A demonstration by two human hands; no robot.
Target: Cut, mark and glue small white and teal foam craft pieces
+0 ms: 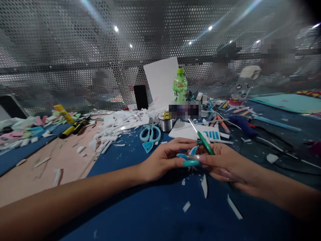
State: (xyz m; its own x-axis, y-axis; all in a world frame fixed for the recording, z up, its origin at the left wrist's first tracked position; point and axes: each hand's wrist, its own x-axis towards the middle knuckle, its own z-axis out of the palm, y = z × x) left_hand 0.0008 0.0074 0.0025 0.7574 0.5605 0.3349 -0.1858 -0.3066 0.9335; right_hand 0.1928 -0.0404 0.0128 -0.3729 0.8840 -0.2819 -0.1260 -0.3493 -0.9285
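Note:
My left hand (164, 159) and my right hand (224, 164) meet over the blue table mat (150, 207). Between the fingertips of both is a small light-blue foam piece (187, 154). My right hand also grips a green-handled craft knife (204, 142), its thin blade pointing up and away toward the back left. The fingers of both hands are curled in a pinch. Long teal nails show at the fingertips.
Light-blue scissors (150, 133) and a wire spool (165, 121) lie just behind my hands. White foam scraps (120, 125) pile at the back left. A green bottle (180, 85), a white sheet (162, 80), a phone (140, 97) and a perforated metal screen (75, 50) stand behind.

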